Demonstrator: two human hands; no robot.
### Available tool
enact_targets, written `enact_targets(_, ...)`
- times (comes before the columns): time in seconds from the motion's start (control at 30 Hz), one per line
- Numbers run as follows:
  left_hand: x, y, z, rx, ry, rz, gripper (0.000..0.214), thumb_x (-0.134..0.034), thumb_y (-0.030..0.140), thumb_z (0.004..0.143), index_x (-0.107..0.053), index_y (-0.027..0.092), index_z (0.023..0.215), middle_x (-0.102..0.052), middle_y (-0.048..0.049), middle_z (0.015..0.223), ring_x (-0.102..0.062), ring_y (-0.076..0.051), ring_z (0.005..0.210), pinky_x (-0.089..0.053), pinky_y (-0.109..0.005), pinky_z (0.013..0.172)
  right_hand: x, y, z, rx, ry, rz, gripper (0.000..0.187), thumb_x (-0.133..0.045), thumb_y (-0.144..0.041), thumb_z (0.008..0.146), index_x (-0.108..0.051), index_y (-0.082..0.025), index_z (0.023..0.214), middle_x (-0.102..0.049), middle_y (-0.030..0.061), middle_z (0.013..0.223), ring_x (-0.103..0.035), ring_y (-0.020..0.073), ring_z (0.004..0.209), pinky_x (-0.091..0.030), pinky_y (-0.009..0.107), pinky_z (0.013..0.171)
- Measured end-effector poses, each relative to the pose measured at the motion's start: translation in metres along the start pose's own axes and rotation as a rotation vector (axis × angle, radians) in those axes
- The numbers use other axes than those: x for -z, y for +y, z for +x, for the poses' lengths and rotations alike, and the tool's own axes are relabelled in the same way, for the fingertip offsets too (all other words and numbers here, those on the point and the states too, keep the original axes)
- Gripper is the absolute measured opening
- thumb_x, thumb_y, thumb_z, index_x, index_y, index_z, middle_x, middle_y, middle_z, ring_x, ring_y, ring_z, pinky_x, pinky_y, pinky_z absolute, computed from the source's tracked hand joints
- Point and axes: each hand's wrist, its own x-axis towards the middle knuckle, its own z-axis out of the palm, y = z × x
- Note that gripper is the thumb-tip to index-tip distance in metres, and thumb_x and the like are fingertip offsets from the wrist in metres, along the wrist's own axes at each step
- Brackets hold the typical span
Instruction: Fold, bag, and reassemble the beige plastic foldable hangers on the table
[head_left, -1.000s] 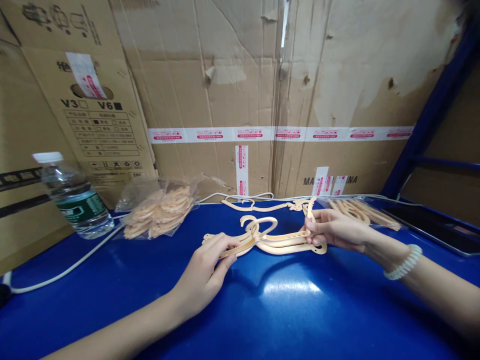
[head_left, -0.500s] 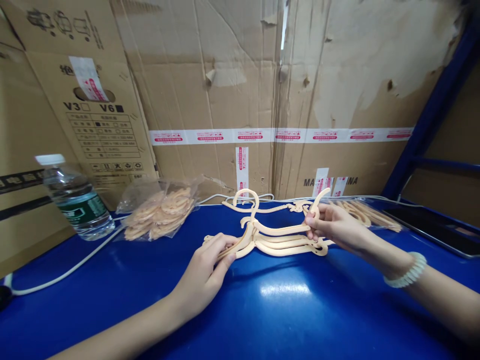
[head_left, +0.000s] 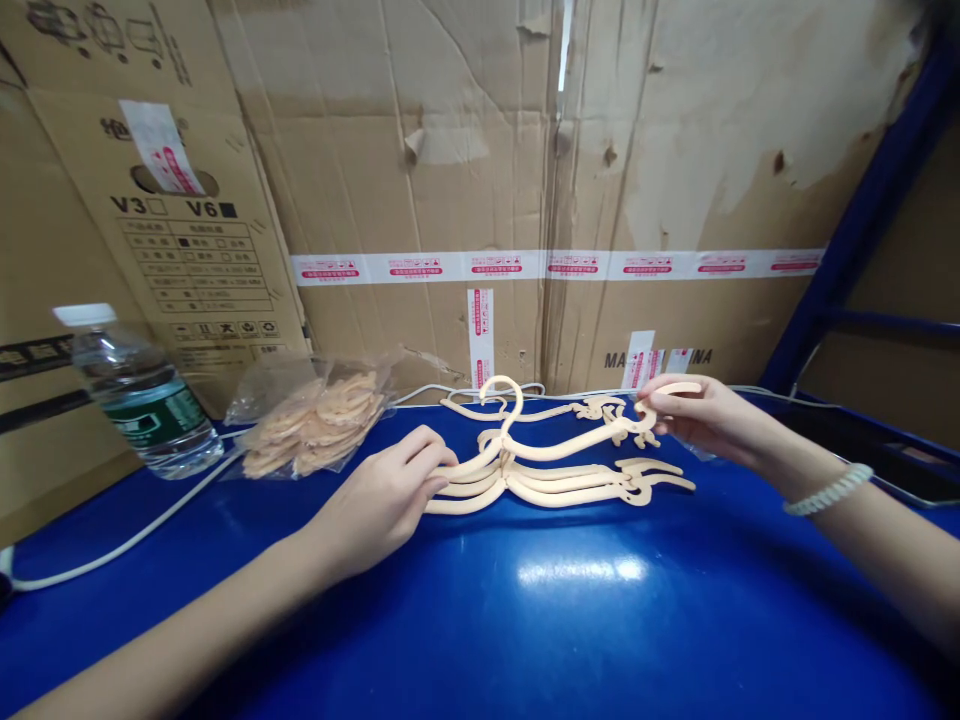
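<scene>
Hanger (head_left: 562, 450) spans the space above the blue table (head_left: 480, 630); the left hand (head_left: 375, 508) pinches one end, the right hand (head_left: 694, 418) grips the curled other, presumably so it cannot twist; stacked hangers (head_left: 570, 494) lie close by, seemingly overlapped to stay aligned.

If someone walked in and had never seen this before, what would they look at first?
Probably the cream hanger in the middle, held up by its two sides between the left hand and the right hand. It stands out against the shiny, bright blue table. Next might come the clear bottle with a green label, at the far left.
</scene>
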Motion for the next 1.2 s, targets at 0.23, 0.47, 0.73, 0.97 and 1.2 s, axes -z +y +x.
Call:
enact_targets(0.23,0.010,0.005,-0.001,-0.222,-0.245,0.311,0.020,-0.043,0.015,0.095,-0.061,0.020,0.089,-0.063,-0.0061,0.084,-0.054,-0.024,0.078,-0.038,-0.033,0.069,0.018,-0.011,-0.002,0.009,-0.423,-0.557,0.025,-0.083,-0.041,0.066,-0.076,-0.019,0.073,-0.070,0.0042,0.070,-0.062,0.0174,0.065,-0.048,0.029,0.061)
enact_targets(0.47,0.014,0.012,-0.003,-0.205,-0.342,0.232,0.011,-0.055,0.011,0.084,-0.056,0.022,0.088,-0.067,-0.0024,0.093,-0.059,-0.020,0.079,-0.037,-0.031,0.069,0.007,-0.009,-0.007,0.092,-0.627,-0.833,0.027,-0.078,-0.045,0.074,-0.075,-0.020,0.086,-0.073,0.0046,0.087,-0.063,0.0213,0.082,-0.047,0.032,0.075)
enact_targets(0.73,0.010,0.012,-0.004,-0.178,-0.356,0.168,0.011,-0.050,0.011,0.090,-0.054,0.021,0.089,-0.065,-0.0007,0.089,-0.059,-0.018,0.078,-0.040,-0.028,0.068,-0.017,-0.001,-0.015,0.039,-0.731,-0.907,0.034,-0.080,-0.044,0.067,-0.073,-0.014,0.080,-0.068,0.0065,0.081,-0.060,0.0194,0.074,-0.047,0.030,0.066)
enact_targets(0.97,-0.008,0.004,-0.005,-0.185,-0.284,0.227,0.016,-0.043,0.014,0.096,-0.053,0.020,0.084,-0.063,-0.0014,0.084,-0.059,-0.018,0.071,-0.040,-0.028,0.061,-0.019,0.003,-0.011,0.045,-0.589,-1.091,0.014,-0.069,-0.029,0.072,-0.071,-0.016,0.076,-0.067,0.0038,0.069,-0.059,0.0166,0.062,-0.041,0.026,0.055)
enact_targets(1.2,-0.021,0.001,-0.006,-0.258,-0.165,0.354,0.022,-0.038,0.015,0.099,-0.054,0.018,0.083,-0.062,-0.0032,0.081,-0.059,-0.019,0.067,-0.041,-0.030,0.059,-0.016,0.001,-0.012,0.101,-0.498,-1.128,0.019,-0.065,-0.035,0.077,-0.069,-0.017,0.074,-0.066,0.0035,0.067,-0.058,0.0164,0.061,-0.039,0.025,0.054)
